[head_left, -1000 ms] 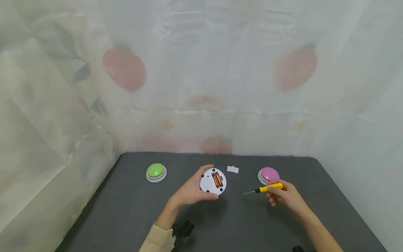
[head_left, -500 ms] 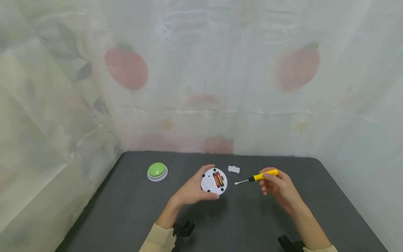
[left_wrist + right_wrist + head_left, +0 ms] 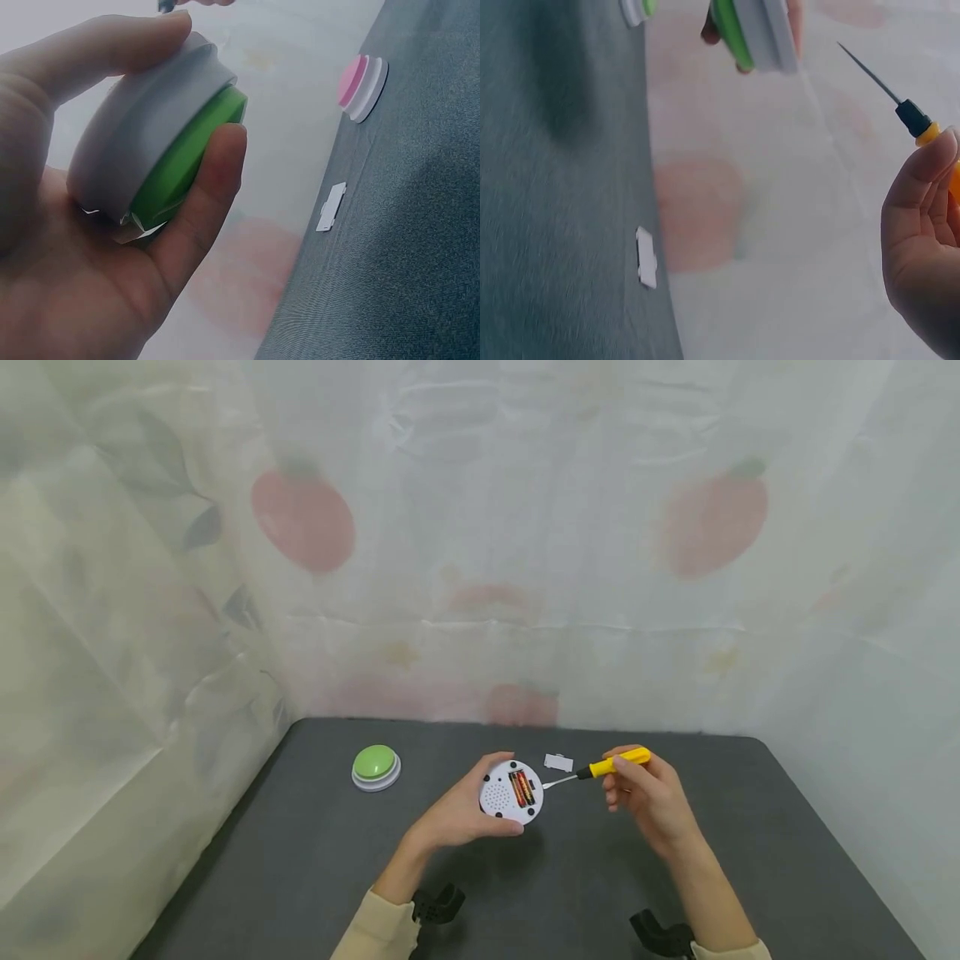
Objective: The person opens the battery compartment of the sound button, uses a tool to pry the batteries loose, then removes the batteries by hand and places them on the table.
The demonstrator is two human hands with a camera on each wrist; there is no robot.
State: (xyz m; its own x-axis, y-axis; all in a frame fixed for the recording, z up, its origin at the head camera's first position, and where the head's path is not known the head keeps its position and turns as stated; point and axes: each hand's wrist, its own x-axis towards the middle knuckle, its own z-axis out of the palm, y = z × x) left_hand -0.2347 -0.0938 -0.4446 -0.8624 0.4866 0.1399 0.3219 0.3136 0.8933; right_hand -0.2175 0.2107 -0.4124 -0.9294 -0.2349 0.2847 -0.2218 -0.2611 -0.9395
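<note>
My left hand (image 3: 456,814) grips a round push-button (image 3: 497,797) by its rim, its white underside facing me. Orange-and-black batteries (image 3: 522,788) lie in the uncovered slot there, beside a patch of speaker holes. The left wrist view shows the button's green dome (image 3: 191,161) on the far side, with a finger against it. In my right hand (image 3: 651,797) a screwdriver (image 3: 619,762) with a yellow handle is pinched between thumb and fingers. Its flat metal tip overlaps the right edge of the white underside in the head view; the right wrist view shows its bare shaft (image 3: 871,75).
A small white battery cover (image 3: 558,762) lies on the dark table (image 3: 300,860) behind the hands. Another green button (image 3: 376,767) stands at the back left. A pink button (image 3: 362,88) stands on the table, hidden behind my right hand in the head view. Pale curtains surround the table.
My right hand has moved left with the screwdriver, bringing its tip from open space over the table to the edge of the held button. My left hand has stayed nearly still.
</note>
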